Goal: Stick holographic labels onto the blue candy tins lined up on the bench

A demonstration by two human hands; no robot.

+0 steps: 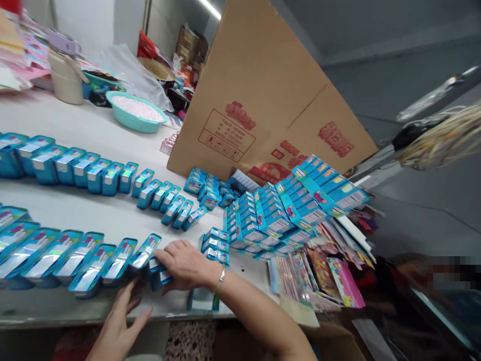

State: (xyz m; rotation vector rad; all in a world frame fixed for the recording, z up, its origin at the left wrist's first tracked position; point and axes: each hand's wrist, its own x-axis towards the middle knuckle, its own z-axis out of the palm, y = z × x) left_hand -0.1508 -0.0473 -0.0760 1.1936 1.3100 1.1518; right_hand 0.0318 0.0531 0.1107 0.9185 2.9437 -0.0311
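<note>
The right hand [184, 264] grasps a small blue tin [162, 277] ending the leaning front row [75, 258], left hand [118, 328] released flat beside; a nudge could topple it.

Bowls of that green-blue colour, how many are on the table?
1: the teal bowl sits at the table's far side, left of the cardboard box. Clutter may hide others.

White table [112, 125], grey floor [413, 100], white wall [86, 20], ceiling strip light [210, 8].

Bare forearms, a thin silver bangle [221, 279] on the right wrist.
</note>
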